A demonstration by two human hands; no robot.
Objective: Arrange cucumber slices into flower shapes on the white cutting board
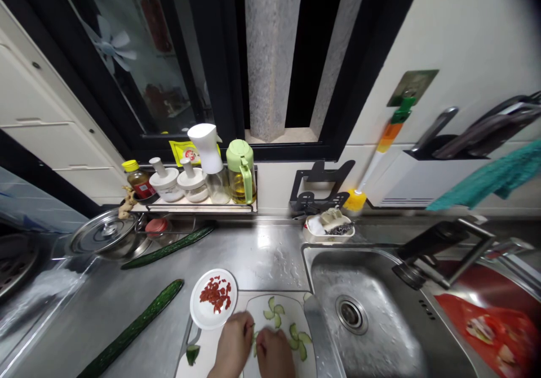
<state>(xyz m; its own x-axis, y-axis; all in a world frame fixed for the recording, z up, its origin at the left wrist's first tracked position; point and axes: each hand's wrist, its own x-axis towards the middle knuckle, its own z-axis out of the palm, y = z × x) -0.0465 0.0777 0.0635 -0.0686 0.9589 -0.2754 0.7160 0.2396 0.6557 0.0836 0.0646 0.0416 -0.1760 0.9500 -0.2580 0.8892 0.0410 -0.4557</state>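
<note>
My left hand (234, 341) and my right hand (274, 353) are close together over the near left part of a white plate (282, 303). Both have their fingers curled into a pinch, and what the fingertips hold is hidden. Thin green-edged cucumber slices (255, 344) show between the hands. On the same plate, other cucumber slices form curved pinwheel shapes, one at the far side (274, 312) and one on the right (300, 341). A small round white dish (198, 310) holding red goji berries (216, 293) stands beyond my left hand. A cucumber end piece (192, 355) lies on the white cutting board (203, 341).
Two whole cucumbers, a near one (135, 324) and a far one (169, 248), lie on the steel counter. The sink (372, 293) with its faucet (448, 254) is at right. Seasoning jars and an oil bottle (240, 172) line a rack. A lidded pot (103, 231) stands left.
</note>
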